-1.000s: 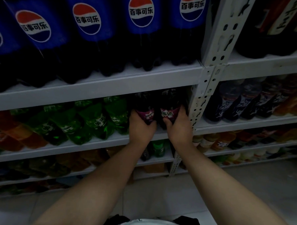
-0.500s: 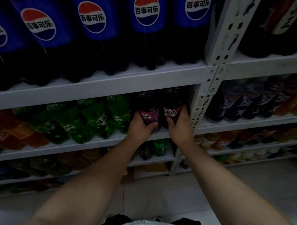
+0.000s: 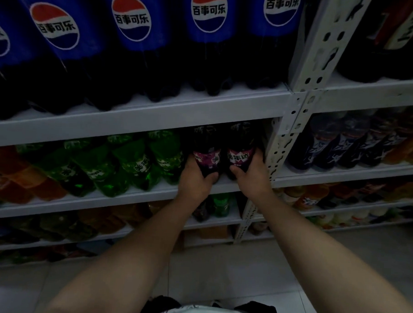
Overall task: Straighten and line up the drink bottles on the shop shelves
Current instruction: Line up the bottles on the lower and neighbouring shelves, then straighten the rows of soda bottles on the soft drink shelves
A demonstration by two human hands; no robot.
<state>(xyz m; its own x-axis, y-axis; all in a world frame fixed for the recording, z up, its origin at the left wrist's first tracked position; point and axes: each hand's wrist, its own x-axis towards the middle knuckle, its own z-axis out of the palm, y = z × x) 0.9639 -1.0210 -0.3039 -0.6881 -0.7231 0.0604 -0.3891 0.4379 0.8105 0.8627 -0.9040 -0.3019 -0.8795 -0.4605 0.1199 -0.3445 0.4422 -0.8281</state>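
My left hand [image 3: 196, 178] grips the left purple Mirinda bottle [image 3: 204, 148], fingers curled round it. My right hand [image 3: 250, 176] likewise grips the right purple Mirinda bottle [image 3: 240, 143], at the right end of the middle shelf [image 3: 128, 196]. The right label faces out and the left looks turned. I judge the green bottles [image 3: 120, 166] remain.

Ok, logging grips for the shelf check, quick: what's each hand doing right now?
Left hand: grips the left purple-label bottle.
Right hand: grips the right purple-label bottle.
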